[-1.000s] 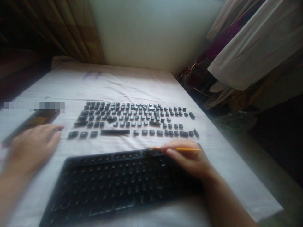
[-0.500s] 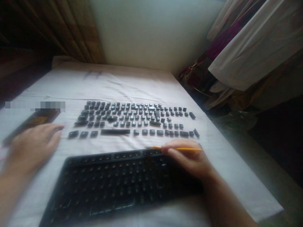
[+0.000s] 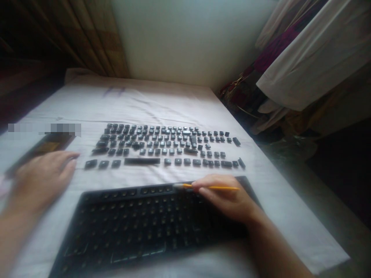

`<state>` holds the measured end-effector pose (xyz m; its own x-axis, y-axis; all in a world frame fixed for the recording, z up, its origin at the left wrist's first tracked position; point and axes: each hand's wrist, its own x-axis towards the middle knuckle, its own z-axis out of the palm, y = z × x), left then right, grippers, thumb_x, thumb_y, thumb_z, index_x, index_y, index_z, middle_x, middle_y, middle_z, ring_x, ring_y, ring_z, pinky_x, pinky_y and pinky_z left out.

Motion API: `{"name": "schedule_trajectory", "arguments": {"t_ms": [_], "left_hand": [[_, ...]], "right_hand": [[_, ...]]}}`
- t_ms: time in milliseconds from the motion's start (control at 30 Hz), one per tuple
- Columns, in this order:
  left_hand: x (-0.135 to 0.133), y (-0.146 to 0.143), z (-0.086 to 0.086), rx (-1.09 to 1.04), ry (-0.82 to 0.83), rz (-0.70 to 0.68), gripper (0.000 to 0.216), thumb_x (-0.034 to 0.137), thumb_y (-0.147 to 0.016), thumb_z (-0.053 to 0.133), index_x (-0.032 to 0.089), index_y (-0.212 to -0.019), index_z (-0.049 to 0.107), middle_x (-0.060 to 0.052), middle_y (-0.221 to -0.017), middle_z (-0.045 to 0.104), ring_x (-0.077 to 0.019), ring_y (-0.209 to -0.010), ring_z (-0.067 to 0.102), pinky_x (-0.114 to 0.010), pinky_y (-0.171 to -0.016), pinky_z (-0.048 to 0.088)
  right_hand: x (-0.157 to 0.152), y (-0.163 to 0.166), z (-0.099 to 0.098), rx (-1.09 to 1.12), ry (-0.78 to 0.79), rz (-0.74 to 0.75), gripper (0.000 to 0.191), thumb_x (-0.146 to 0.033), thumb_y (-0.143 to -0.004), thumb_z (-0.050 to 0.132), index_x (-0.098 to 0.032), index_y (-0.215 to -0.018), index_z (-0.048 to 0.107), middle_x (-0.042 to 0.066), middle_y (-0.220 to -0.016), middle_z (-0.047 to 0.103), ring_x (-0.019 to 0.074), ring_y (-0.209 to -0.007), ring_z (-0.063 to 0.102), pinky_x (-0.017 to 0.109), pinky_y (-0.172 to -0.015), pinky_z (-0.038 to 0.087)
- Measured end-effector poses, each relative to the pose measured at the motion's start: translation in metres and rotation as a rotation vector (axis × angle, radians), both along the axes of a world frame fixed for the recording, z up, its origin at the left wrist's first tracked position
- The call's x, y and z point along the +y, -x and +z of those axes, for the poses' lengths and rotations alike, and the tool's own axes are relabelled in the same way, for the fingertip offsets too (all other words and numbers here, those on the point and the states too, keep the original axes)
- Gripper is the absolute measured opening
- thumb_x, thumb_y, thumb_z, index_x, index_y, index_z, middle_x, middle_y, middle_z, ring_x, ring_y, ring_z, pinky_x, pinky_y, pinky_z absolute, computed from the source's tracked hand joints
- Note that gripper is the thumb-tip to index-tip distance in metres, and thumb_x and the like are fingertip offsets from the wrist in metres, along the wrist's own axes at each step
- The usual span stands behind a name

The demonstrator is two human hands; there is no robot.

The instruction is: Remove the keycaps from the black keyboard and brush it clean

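A black keyboard base (image 3: 124,224) with its keycaps off lies at the front. My right hand (image 3: 223,193) grips a small brush (image 3: 188,185) with a thin yellow handle between thumb and fingers. The brush's pale tip is over the upper row of the keyboard base, near its middle. To the left, my left hand (image 3: 43,177) rests on the white cloth, fingers stretched out, holding nothing I can see. Just beyond it lies a dark flat object (image 3: 55,143), partly blurred out. Loose black keycaps (image 3: 158,143) lie in rows behind the base, with the long spacebar (image 3: 142,161) in the nearest row.
White cloth (image 3: 162,104) covers the flat surface, with some creases. Behind it are a pale wall (image 3: 185,42) and a brown curtain (image 3: 95,42) on the left. Pale and purple fabrics (image 3: 307,61) hang at the right, beyond the surface's edge.
My right hand has moved a little left, carrying the brush tip left and slightly down along the keyboard base's upper row. My left hand stays in place.
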<state>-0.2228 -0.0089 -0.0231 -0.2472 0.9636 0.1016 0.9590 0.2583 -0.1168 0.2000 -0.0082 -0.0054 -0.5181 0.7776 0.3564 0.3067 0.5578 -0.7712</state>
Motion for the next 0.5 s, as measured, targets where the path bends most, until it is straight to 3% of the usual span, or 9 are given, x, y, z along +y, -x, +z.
{"name": "schedule_trajectory", "arguments": {"t_ms": [233,500], "left_hand": [[-0.0018,0.0012,0.0007,0.003,0.001,-0.011,0.079,0.050,-0.092,-0.001,0.013,-0.124,0.060,-0.016,-0.132,0.061,-0.0358,-0.120,0.057,-0.052,-0.102,0.047],[-0.0015,-0.0016,0.0015,0.022,0.022,0.017,0.080,0.049,-0.091,-0.004,0.014,-0.125,0.059,-0.014,-0.132,0.061,-0.0343,-0.119,0.057,-0.050,-0.101,0.047]], "right_hand": [[-0.0008,-0.0046,0.0051,0.057,-0.003,-0.061,0.018,-0.013,-0.087,0.068,-0.024,-0.094,0.081,0.004,-0.087,0.082,0.0192,-0.078,0.078,0.027,-0.074,0.064],[0.0011,-0.0023,0.0007,-0.004,-0.018,0.022,0.016,-0.012,-0.089,0.065,-0.020,-0.094,0.079,0.006,-0.086,0.082,0.0185,-0.075,0.078,0.025,-0.070,0.063]]}}
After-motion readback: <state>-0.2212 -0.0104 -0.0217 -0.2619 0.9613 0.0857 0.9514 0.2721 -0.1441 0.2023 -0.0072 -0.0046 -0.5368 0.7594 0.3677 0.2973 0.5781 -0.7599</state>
